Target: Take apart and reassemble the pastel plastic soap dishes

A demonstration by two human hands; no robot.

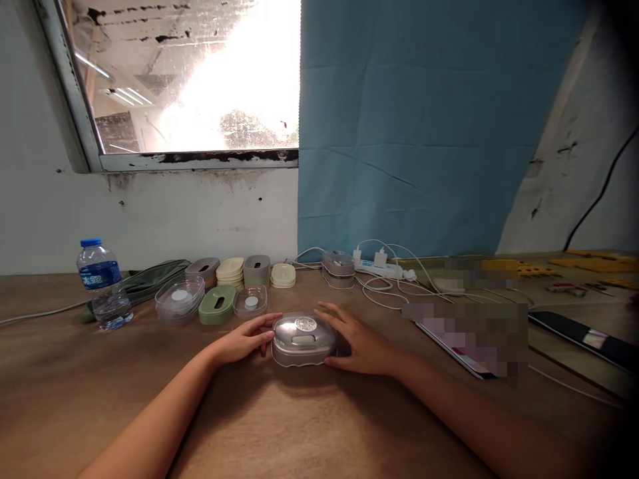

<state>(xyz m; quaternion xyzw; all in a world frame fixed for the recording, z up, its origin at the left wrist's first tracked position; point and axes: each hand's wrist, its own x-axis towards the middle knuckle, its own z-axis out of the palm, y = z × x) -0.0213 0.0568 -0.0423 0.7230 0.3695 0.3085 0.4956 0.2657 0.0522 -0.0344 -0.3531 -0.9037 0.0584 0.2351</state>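
Right in front of me on the table is an oval grey plastic box (304, 351) under a clear lid, with a round sticker on top and a slot-shaped recess below it. My left hand (244, 339) grips its left side, with the thumb near the edge and the fingers curled behind. From the other side, my right hand (359, 342) holds the right end between thumb and fingers. Part of the box's right end is hidden behind that hand.
Behind the left hand stand clear lids (180, 298), a green slotted piece (216, 306) and stacked cream pieces (230, 271). A water bottle (103, 286) is at far left. Another grey box (338, 268) stands near a power strip (379, 267) with cables. A blurred device (456, 342) lies right.
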